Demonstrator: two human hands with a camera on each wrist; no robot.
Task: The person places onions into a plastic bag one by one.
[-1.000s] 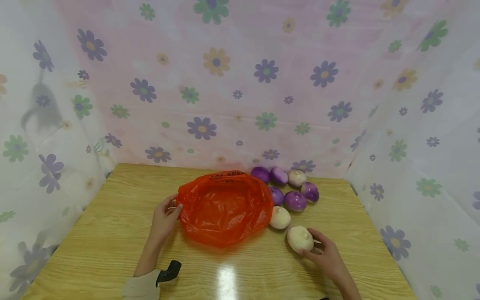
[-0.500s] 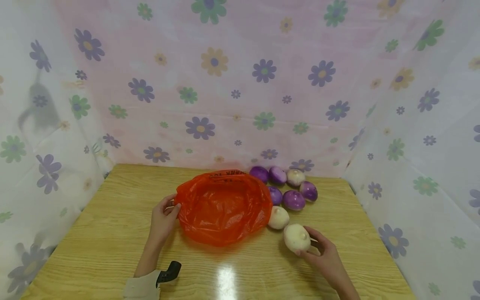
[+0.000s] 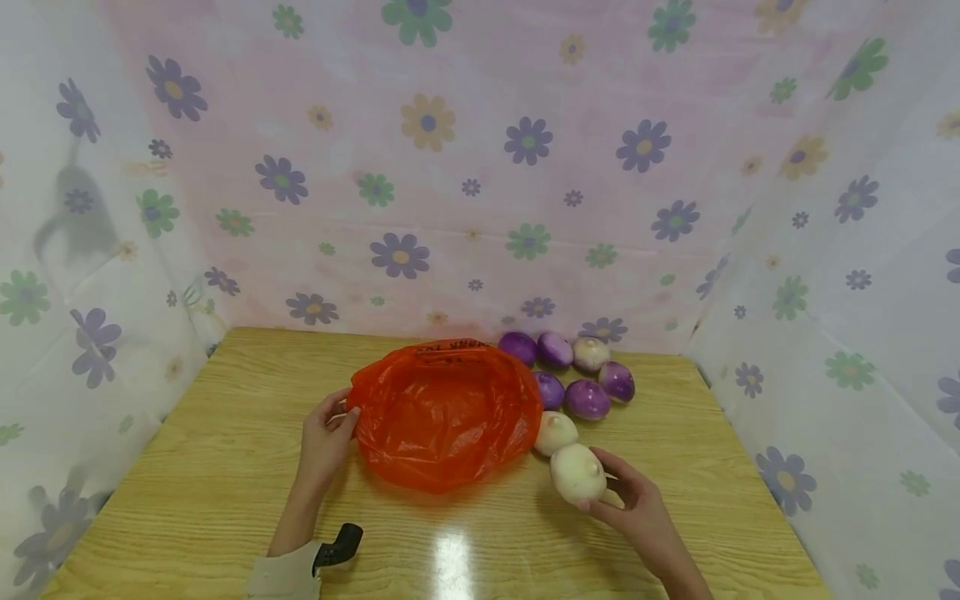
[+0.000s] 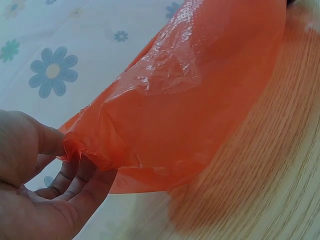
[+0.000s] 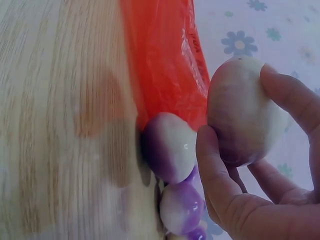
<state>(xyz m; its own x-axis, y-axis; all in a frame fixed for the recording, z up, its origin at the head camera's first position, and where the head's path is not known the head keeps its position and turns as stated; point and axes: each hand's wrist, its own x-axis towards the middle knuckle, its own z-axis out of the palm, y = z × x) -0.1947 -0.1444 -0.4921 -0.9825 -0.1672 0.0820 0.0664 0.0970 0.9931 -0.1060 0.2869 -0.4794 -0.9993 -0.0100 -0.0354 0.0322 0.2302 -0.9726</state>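
Note:
My left hand [image 3: 324,446] pinches the left rim of a red plastic bag [image 3: 448,417], thumb and fingers bunching the film in the left wrist view. The bag's mouth gapes wide, and dark lettering shows along its far side. In my right hand [image 3: 637,512] is a round white-and-purple turnip [image 3: 577,473], gripped between thumb and fingertips. Its pale side faces up in the head view. The right wrist view has this held turnip [image 5: 242,110] raised off the wood. Just behind it, another pale turnip [image 3: 557,433] lies against the bag's right edge.
Several more turnips, mostly purple, cluster right of the bag, among them a purple one [image 3: 587,400] and a pale one [image 3: 591,354] at the back. Flower-printed cloth [image 3: 480,167] encloses the wooden table [image 3: 240,417] at the back and sides. A black device sits at my left wrist.
My right hand has carried the turnip left and slightly up in view, closer to the bag. My left hand keeps its hold on the rim, nearly still.

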